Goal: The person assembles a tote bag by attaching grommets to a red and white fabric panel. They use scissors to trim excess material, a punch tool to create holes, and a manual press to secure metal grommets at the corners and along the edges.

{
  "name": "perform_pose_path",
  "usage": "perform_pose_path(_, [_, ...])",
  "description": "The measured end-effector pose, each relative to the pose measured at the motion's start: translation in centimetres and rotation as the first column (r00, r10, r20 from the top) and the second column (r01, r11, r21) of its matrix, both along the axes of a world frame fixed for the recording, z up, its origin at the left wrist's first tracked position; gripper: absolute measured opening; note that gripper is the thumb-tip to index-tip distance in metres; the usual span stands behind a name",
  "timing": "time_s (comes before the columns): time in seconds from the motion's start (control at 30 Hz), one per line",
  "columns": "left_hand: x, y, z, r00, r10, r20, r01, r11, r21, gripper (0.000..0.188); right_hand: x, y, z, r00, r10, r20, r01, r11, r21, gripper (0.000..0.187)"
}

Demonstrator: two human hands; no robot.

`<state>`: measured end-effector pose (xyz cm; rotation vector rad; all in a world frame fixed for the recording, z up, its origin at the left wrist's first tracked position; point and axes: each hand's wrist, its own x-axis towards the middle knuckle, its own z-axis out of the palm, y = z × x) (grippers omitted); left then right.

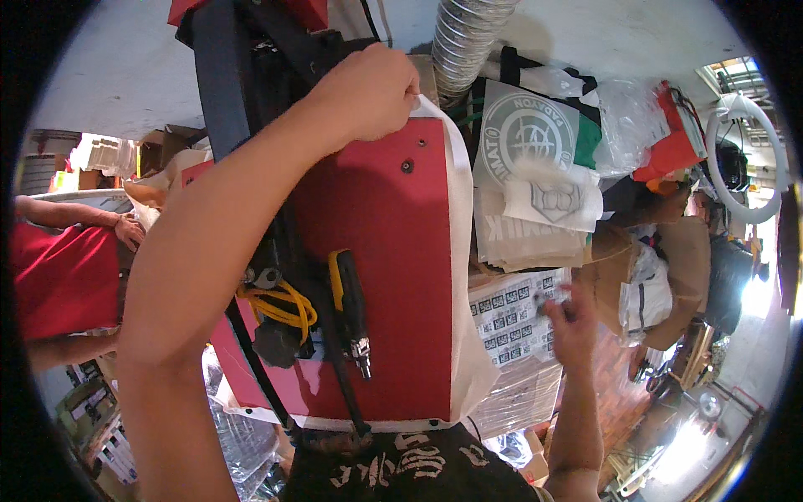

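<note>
My left arm reaches across to the far edge of a red board (393, 201). There my left hand (368, 92) is closed on the edge of a whitish cloth (460, 335) that wraps the board's right side. Two small dark holes or fasteners show near that corner. On the board lies a black-and-yellow screwdriver-like tool (350, 305) with a shiny metal tip. A coiled yellow cord (284, 308) lies to its left, beside a metal wrench (263, 278). My right hand (573, 326) hovers by a sheet of printed codes (514, 314), fingers pinched round something small and dark.
A black metal frame (219, 75) rises over the board's left side. Behind stands a silver duct (468, 42). Printed sheets (527, 125) and plastic bags (627, 113) are piled right, above an open cardboard box (686, 276). A person in red (67, 276) is at the left.
</note>
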<state>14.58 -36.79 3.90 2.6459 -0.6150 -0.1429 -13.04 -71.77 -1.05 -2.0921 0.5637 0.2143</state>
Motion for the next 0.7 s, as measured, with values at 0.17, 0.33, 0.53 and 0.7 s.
perform_pose_path(0.17, [-1.6,0.3,-0.8,0.983,-0.163,0.089,0.163,0.987,0.013,0.013,7.0,3.3,4.0,0.930,-0.025,0.368,-0.050,0.980,0.194,0.021])
perform_pose_path(0.33, [-2.9,0.1,-1.6,0.935,-0.342,0.095,0.326,0.934,0.148,0.011,10.5,7.5,4.0,0.862,-0.119,0.493,-0.086,0.923,0.374,0.021])
perform_pose_path(0.53, [-4.4,0.2,-1.4,0.895,-0.439,0.082,0.399,0.867,0.298,0.027,15.1,11.2,5.8,0.695,-0.193,0.692,-0.141,0.908,0.394,0.018])
perform_pose_path(0.7, [-6.1,-0.3,0.1,0.952,-0.304,-0.036,0.296,0.883,0.364,0.048,17.4,12.3,8.0,0.562,-0.209,0.801,-0.163,0.921,0.355,0.011])
